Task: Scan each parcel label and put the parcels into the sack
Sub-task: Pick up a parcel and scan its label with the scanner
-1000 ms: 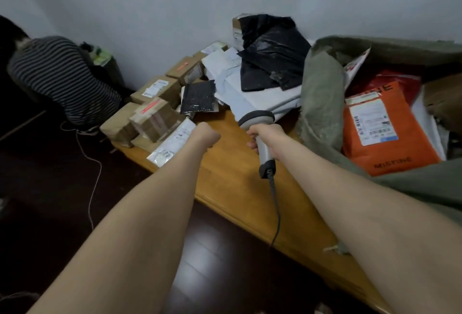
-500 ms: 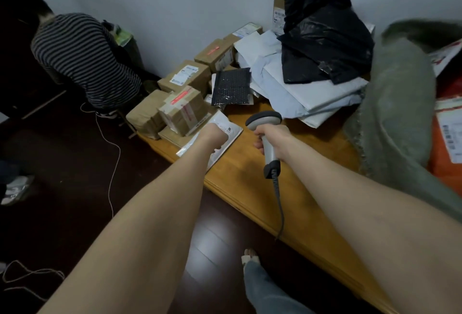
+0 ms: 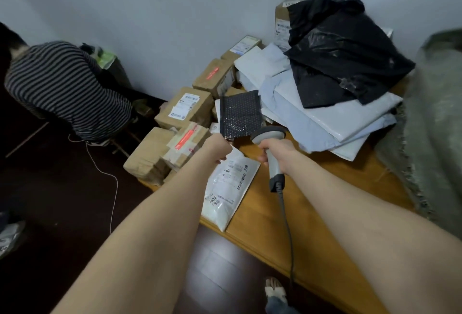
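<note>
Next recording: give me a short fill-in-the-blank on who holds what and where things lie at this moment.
The scanner is gripped by the ____ hand.
The left hand holds a white parcel with its label facing ____.
The bag heaped on the pale parcels is ____.
The sack lies on the ____ side of the table.
Missing words: right, up, black, right.

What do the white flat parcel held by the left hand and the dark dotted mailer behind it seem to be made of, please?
White flat parcel: probably soft plastic film, slightly glossy; it wrinkles and sags, with a printed paper label stuck on.
Dark dotted mailer: apparently bubble-lined plastic, shiny; rows of small raised bubbles catch the light.
</note>
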`<state>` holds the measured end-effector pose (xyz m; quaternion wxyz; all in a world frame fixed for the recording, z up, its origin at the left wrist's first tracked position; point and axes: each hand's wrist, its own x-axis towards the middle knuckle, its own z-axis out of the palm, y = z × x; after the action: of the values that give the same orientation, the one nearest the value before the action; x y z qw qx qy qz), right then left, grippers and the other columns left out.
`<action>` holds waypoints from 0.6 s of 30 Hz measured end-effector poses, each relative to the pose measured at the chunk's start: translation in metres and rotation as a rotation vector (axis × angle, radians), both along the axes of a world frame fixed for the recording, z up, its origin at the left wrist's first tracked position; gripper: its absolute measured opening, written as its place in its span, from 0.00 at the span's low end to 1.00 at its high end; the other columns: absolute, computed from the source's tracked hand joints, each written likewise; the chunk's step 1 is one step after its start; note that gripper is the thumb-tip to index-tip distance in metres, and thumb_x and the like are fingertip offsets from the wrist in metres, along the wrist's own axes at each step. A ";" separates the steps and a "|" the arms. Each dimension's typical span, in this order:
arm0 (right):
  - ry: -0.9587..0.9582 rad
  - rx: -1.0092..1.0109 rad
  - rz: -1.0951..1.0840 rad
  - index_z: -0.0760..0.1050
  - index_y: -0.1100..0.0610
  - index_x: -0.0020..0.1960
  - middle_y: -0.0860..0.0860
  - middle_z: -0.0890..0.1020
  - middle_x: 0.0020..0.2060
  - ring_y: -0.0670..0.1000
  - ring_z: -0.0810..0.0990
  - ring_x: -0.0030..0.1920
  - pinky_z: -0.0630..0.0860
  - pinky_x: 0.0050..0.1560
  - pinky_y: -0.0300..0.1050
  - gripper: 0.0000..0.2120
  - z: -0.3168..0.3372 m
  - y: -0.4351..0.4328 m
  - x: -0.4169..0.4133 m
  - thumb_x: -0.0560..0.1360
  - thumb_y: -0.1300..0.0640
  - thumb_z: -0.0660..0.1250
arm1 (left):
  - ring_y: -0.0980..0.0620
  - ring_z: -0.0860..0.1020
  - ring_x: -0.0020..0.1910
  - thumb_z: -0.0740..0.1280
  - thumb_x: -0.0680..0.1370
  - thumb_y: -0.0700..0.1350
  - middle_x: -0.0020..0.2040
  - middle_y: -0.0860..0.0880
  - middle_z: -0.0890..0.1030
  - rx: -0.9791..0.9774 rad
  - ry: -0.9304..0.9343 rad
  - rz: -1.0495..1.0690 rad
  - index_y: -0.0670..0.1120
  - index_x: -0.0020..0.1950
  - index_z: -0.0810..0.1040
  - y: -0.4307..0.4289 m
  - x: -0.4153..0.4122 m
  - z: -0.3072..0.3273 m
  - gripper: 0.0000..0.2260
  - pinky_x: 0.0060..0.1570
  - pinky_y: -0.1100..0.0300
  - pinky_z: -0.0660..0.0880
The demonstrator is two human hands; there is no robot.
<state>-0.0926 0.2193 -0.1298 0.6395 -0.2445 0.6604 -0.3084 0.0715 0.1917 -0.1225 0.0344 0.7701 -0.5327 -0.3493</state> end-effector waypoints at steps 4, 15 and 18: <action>-0.014 0.024 -0.058 0.75 0.63 0.49 0.57 0.81 0.34 0.55 0.81 0.38 0.79 0.44 0.49 0.06 -0.009 -0.012 0.006 0.74 0.62 0.69 | 0.50 0.76 0.36 0.59 0.79 0.38 0.49 0.41 0.77 0.062 0.003 -0.076 0.38 0.62 0.71 -0.023 0.002 -0.002 0.12 0.34 0.59 0.78; 0.052 0.173 -0.361 0.70 0.63 0.43 0.59 0.79 0.34 0.53 0.79 0.33 0.75 0.33 0.45 0.07 -0.038 -0.028 0.024 0.75 0.64 0.68 | 0.50 0.78 0.37 0.61 0.78 0.36 0.49 0.42 0.79 0.234 -0.101 -0.649 0.40 0.58 0.76 -0.085 -0.015 -0.022 0.10 0.32 0.62 0.78; 0.083 0.198 -0.476 0.69 0.63 0.42 0.59 0.79 0.34 0.53 0.79 0.33 0.74 0.32 0.46 0.08 -0.040 -0.028 0.037 0.75 0.65 0.69 | 0.50 0.80 0.38 0.65 0.76 0.35 0.45 0.43 0.80 0.279 -0.150 -0.870 0.43 0.49 0.77 -0.095 -0.015 -0.028 0.04 0.33 0.63 0.78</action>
<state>-0.0554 0.1917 -0.1700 0.5421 -0.0311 0.7521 -0.3735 0.0567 0.0966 -0.1501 -0.2580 0.4953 -0.7552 -0.3432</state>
